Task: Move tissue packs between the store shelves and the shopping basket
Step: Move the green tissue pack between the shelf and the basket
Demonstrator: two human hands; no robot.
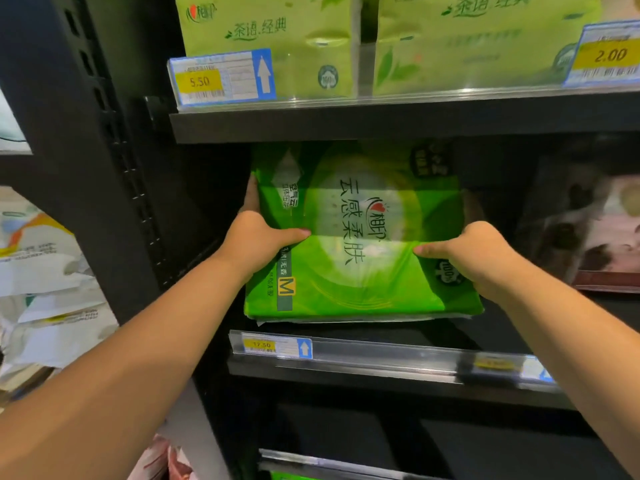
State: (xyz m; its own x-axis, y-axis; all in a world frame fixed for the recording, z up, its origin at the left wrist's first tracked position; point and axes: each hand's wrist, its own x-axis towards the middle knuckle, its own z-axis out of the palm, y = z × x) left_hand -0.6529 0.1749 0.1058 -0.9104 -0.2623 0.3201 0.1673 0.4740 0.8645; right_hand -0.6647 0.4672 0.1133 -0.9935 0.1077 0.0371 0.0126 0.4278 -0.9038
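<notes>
A large bright green tissue pack [360, 237] with Chinese lettering and a yellow "M" lies flat in the middle shelf [381, 367], its near edge over the shelf's front. My left hand [258, 237] grips its left side, thumb on top and fingers along the side. My right hand [474, 251] grips the right side the same way, thumb pressed on the top film. The shopping basket is out of view.
Pale green tissue packs [277, 36] stand on the upper shelf behind price tags [221, 77]. A brownish pack [595, 230] lies to the right on the same shelf. A black upright post [104, 168] borders the left. White packs [45, 289] fill the neighbouring bay.
</notes>
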